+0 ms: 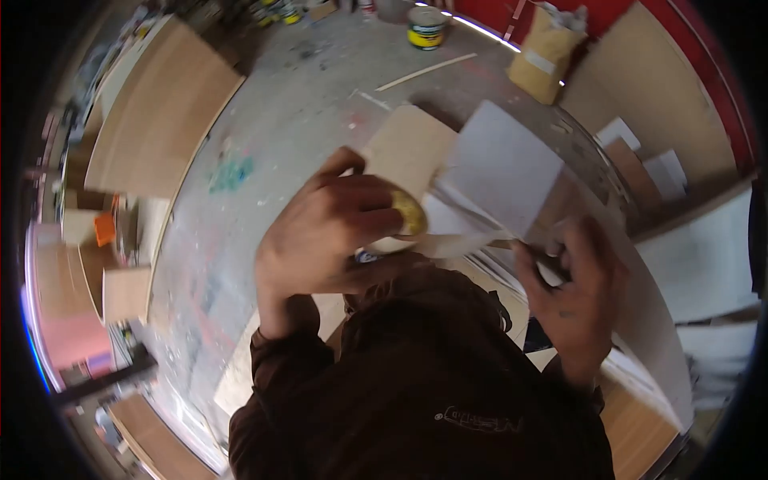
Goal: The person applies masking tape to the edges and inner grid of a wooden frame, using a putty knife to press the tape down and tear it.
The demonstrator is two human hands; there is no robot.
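- Gripped in left hand (pixel 336 228): tape roll (pixel 410 214), in front of dark jacket (pixel 416 376).
- Stretched between both hands: pale strip (pixel 468 244).
- Curled near strip's far end: right hand (pixel 580 280), holding small object (pixel 552 272), too blurred to name.
- Just beyond: white panel (pixel 508 156) beside tan board (pixel 414 140).

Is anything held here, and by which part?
The left hand holds a tape roll by its outer rim; the right hand pinches the far end of its pale strip.
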